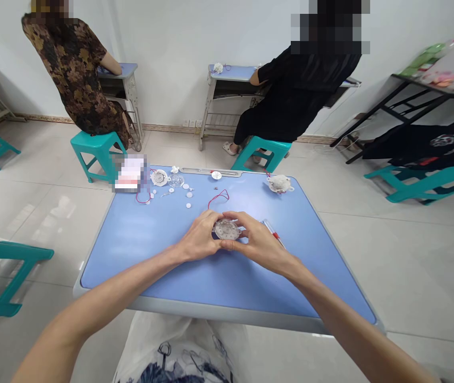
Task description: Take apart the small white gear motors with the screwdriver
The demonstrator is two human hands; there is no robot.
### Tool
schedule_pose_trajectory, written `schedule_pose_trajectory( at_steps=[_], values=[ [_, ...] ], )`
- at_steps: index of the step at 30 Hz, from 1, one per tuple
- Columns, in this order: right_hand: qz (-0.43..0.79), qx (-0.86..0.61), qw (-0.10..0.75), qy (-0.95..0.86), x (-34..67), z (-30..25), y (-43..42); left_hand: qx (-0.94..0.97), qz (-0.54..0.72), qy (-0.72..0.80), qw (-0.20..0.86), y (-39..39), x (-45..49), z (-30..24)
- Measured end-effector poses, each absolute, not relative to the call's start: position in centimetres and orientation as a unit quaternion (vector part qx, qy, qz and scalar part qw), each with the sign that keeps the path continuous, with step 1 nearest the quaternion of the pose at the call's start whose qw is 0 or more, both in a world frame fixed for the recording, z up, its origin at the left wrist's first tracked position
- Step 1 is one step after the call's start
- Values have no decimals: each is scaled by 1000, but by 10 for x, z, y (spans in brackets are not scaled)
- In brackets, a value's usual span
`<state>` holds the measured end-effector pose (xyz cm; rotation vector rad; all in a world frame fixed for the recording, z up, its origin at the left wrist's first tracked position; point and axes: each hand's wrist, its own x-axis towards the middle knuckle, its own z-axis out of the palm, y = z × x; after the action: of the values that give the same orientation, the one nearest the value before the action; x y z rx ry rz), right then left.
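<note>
A small round clear-plastic part [226, 229] sits between both my hands over the middle of the blue desk [139, 239]. My left hand [199, 236] curls round its left edge, fingers closed on it. My right hand [253, 236] pinches its right and near edge. A thin red wire [218, 198] loops on the desk just beyond the part. A screwdriver with a red band [275, 235] lies under my right hand, partly hidden.
Several small white discs and round parts [173, 183] are scattered at the desk's far left, another white assembly [280, 183] at the far right. Two people sit with their backs turned at desks by the wall. Teal stools [97, 149] and benches stand around.
</note>
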<state>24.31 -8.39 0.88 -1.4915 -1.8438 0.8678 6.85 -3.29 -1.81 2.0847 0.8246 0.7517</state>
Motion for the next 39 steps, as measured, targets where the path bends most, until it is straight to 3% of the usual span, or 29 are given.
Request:
schedule_pose_trajectory(
  at_steps=[10, 17, 39],
  values=[
    [300, -570, 313, -698, 245, 2, -84, 813, 261, 323, 408, -28, 68, -13],
    [212, -570, 282, -742, 248, 2, -87, 813, 245, 322, 418, -23, 61, -12],
    [182, -578, 197, -771, 240, 18, -88, 769, 267, 320, 484, -20, 56, -13]
  ],
)
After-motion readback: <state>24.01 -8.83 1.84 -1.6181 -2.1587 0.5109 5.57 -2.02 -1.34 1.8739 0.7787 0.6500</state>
